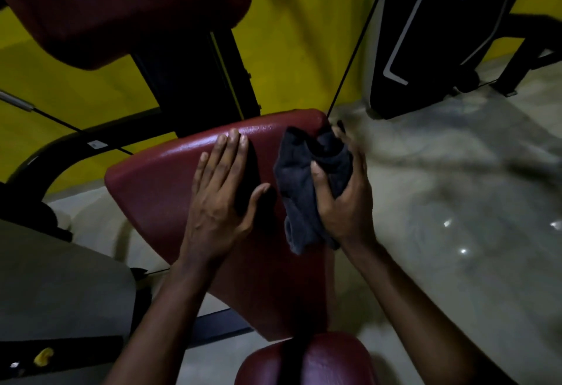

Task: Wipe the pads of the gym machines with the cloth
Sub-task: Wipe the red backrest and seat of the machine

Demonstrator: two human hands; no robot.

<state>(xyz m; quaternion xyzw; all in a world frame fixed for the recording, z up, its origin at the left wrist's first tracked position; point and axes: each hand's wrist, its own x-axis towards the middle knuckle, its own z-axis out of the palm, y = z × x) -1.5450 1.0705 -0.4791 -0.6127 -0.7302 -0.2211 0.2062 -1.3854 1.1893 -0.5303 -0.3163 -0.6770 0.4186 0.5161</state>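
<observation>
A dark red seat pad (158, 190) of a gym machine fills the middle of the view. My left hand (219, 196) lies over it with straight fingers, palm down. My right hand (343, 196) grips a bunched dark grey cloth (304, 177) above the pad's right edge; a tail of the cloth hangs down below the hand. A second red pad (115, 4) hangs at the top left. A third, rounded red pad (319, 360) shows at the bottom edge.
A black machine frame (194, 80) rises behind the seat pad against a yellow wall (304, 34). A thin black cable (349, 65) runs diagonally down to the pad's corner. Another black machine (425, 34) stands at the top right on the pale glossy floor (456, 232).
</observation>
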